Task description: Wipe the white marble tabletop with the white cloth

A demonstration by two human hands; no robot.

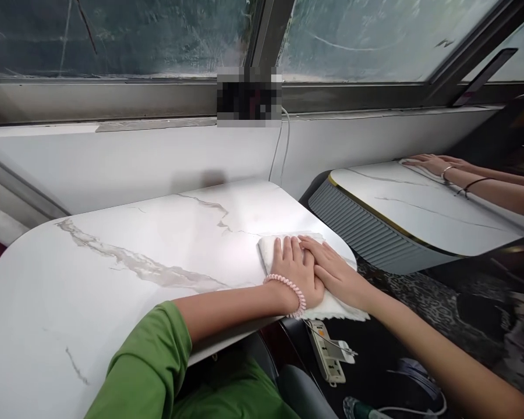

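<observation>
A white cloth (pixel 266 250) lies near the right end of the white marble-patterned tabletop (pixel 148 233), its frayed front corner hanging past the edge. My left hand (pixel 294 269) rests flat on it, fingers stretched away from me, with a pink coiled band at the wrist. From the right comes my right hand (pixel 336 270), fingers stretched out and lapping over the side of my left hand. Both palms face down; what is under them is hidden.
Another person's hands (pixel 445 164) lie on a cloth on a second marble-patterned table (pixel 402 203) with ribbed grey sides, at the right. A power strip (pixel 327 352) with cables is on the dark floor area below. Windows and a wall stand behind.
</observation>
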